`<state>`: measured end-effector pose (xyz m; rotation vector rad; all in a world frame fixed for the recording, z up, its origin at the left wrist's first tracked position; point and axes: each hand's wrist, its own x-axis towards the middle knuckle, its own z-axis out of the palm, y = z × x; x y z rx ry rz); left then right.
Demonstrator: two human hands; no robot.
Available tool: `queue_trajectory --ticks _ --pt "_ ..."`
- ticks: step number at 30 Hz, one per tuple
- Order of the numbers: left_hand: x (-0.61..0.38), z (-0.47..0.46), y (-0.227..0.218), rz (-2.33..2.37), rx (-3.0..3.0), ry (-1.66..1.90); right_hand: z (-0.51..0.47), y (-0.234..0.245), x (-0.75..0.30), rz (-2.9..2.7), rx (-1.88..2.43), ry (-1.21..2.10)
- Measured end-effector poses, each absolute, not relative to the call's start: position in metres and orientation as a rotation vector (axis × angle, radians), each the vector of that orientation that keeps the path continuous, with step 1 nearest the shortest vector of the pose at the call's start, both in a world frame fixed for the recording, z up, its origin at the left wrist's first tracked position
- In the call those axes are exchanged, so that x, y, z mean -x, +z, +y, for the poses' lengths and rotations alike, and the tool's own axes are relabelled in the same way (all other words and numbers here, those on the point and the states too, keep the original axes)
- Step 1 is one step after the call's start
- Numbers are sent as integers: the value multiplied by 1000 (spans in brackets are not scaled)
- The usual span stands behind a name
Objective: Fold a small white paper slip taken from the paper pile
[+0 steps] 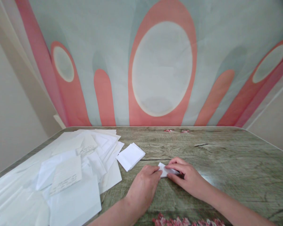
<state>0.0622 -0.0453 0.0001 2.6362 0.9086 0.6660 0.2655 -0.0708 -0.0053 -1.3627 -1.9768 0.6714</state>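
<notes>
A small folded piece of white paper (164,172) lies on the table between my two hands. My left hand (145,185) has its fingers pressed together on the paper's left edge. From the other side, my right hand (185,175) grips the paper between thumb and fingers, covering part of it. Just beyond my left hand sits a folded white paper square (131,156), apart from both hands.
Loose white sheets (73,204) make a wide, overlapping heap on the left; some bear printing. The wood-grain tabletop (238,163) has flower patterns near and far. A grey and coral patterned backdrop (118,62) rises behind its far edge.
</notes>
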Motion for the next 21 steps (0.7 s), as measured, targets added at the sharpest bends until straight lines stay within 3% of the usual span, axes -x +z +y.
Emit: queue_trajectory --ticks 21 --pt "-62 -43 0 915 -2640 633 -70 -7 -264 -1979 1350 688"
